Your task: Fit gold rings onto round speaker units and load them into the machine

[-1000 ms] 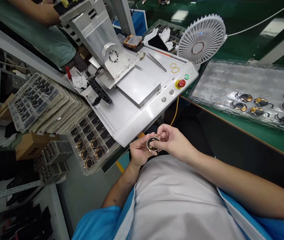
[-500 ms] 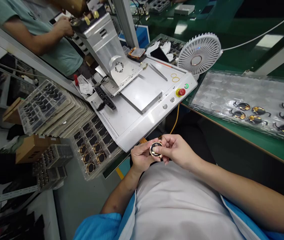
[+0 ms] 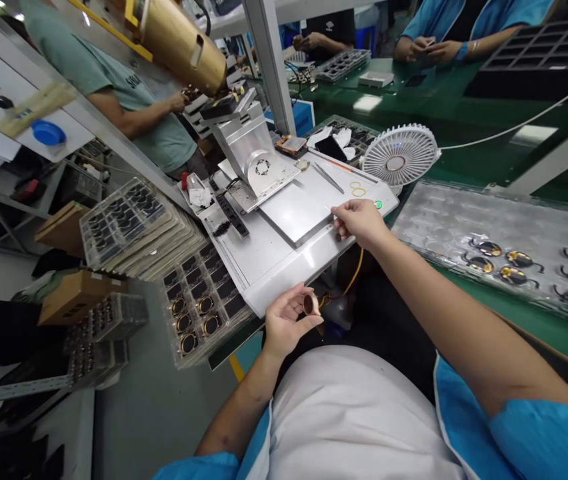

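Note:
My left hand (image 3: pixel 284 321) grips a round gold-rimmed watch case (image 3: pixel 311 305) between thumb and fingers, tilted on its side above my lap. Away from it, my right hand (image 3: pixel 361 223) is over the front edge of the white machine base (image 3: pixel 284 272), near the green-lit button (image 3: pixel 378 205). Its thumb and fingertips are pinched together; what they hold, if anything, is too small to make out. Close behind that hand lies a flat metal plate (image 3: pixel 297 220) on the machine.
Tweezers (image 3: pixel 328 177) and thin yellow rings (image 3: pixel 357 189) lie on the machine base. A white fan (image 3: pixel 400 157) stands behind. At right is a clear tray (image 3: pixel 429 220) with watch parts; at left, stacked trays (image 3: pixel 129 223) and a tray of watch cases (image 3: pixel 199 333). Other people work beyond.
My right hand has let go of the watch case and moved up to the machine's front edge. My left hand keeps the case, now turned on its side. The view has tilted up.

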Demonstrator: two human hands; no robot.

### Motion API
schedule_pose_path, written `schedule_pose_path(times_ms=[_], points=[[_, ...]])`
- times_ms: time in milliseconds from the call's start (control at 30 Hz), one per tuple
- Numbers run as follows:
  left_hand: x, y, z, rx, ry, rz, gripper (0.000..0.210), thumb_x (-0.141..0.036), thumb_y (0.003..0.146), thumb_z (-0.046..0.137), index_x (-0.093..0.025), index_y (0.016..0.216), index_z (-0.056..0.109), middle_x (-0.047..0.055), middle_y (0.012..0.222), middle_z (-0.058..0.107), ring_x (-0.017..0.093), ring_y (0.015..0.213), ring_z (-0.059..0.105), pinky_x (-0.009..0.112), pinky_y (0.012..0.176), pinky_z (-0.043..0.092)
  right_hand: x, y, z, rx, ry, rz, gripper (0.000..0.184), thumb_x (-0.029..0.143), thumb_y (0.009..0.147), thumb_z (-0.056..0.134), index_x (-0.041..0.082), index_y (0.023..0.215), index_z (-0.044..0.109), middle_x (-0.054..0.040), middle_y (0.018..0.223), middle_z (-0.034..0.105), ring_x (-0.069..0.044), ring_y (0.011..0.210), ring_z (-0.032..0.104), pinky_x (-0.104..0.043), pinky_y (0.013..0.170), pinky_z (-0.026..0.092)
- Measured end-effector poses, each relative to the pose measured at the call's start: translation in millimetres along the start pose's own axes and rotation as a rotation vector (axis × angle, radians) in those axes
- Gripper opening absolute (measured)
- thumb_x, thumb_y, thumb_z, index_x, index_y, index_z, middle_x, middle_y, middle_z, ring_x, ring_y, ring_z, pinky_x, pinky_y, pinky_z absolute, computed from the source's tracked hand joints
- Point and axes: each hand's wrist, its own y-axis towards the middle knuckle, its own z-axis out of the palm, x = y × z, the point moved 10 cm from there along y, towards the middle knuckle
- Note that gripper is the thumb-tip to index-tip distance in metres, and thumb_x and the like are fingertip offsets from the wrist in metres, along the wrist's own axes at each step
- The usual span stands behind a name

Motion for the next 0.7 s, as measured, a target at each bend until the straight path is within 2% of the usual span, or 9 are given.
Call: schedule_pose_path(times_ms=[100, 167, 300, 400, 567, 700], points=[[-4, -3, -2.7, -0.056, 0.114, 0.048, 0.07, -0.018, 0.063, 0.098, -0.021, 0.128, 0.073, 0.014, 0.118, 0.08, 0.025, 0.1, 0.08, 0.035, 0.085, 0.068, 11, -17, 2, 0.013, -0.008, -0.111, 0.037, 0.033, 0.087, 0.081, 0.021, 0.069, 0.051, 0.0016, 0.052, 0.059, -0.008, 0.035, 0.045, -0.02, 0.035, 0.038], [-8, -4, -2.2, -0.077, 0.204, 0.084, 0.073, -0.02, 0.065, 0.097, -0.02, 0.132, 0.071, 0.015, 0.119, 0.08, 0.026, 0.101, 0.08, 0.037, 0.089, 0.068, 12, -42, 9, 0.103, -0.034, -0.163, 0.038, 0.039, 0.083, 0.083, 0.02, 0.068, 0.053, 0.0002, 0.053, 0.061, -0.009, 0.037, 0.046, -0.021, 0.037, 0.037], [-17, -3, 1.5, -0.089, 0.347, 0.148, 0.077, -0.021, 0.069, 0.095, -0.02, 0.14, 0.065, 0.016, 0.125, 0.078, 0.029, 0.106, 0.079, 0.038, 0.092, 0.068, -15, -105, 34, 0.404, -0.106, -0.066, 0.043, 0.051, 0.073, 0.088, 0.019, 0.07, 0.06, -0.0005, 0.052, 0.062, -0.011, 0.039, 0.05, -0.022, 0.038, 0.038], [-21, -1, 5.9, -0.072, 0.398, 0.183, 0.076, -0.02, 0.072, 0.093, -0.021, 0.142, 0.064, 0.015, 0.127, 0.077, 0.029, 0.11, 0.078, 0.037, 0.095, 0.068, -36, -140, 45, 0.528, -0.124, 0.006, 0.041, 0.054, 0.075, 0.085, 0.019, 0.073, 0.063, -0.0008, 0.054, 0.064, -0.013, 0.041, 0.054, -0.022, 0.04, 0.041], [-30, -2, 12.9, -0.039, 0.405, 0.271, 0.077, -0.013, 0.073, 0.091, -0.025, 0.144, 0.062, 0.012, 0.129, 0.077, 0.026, 0.109, 0.079, 0.033, 0.095, 0.067, -43, -149, 47, 0.5, -0.184, -0.044, 0.032, 0.047, 0.081, 0.078, 0.02, 0.074, 0.062, -0.0024, 0.058, 0.067, -0.013, 0.044, 0.055, -0.022, 0.042, 0.041], [-31, -4, 12.2, -0.051, 0.448, 0.267, 0.073, -0.014, 0.074, 0.091, -0.023, 0.141, 0.065, 0.012, 0.128, 0.077, 0.027, 0.106, 0.08, 0.034, 0.094, 0.068, -40, -147, 47, 0.475, -0.248, -0.098, 0.029, 0.043, 0.083, 0.075, 0.02, 0.073, 0.062, -0.0026, 0.058, 0.067, -0.013, 0.044, 0.054, -0.023, 0.043, 0.04]])
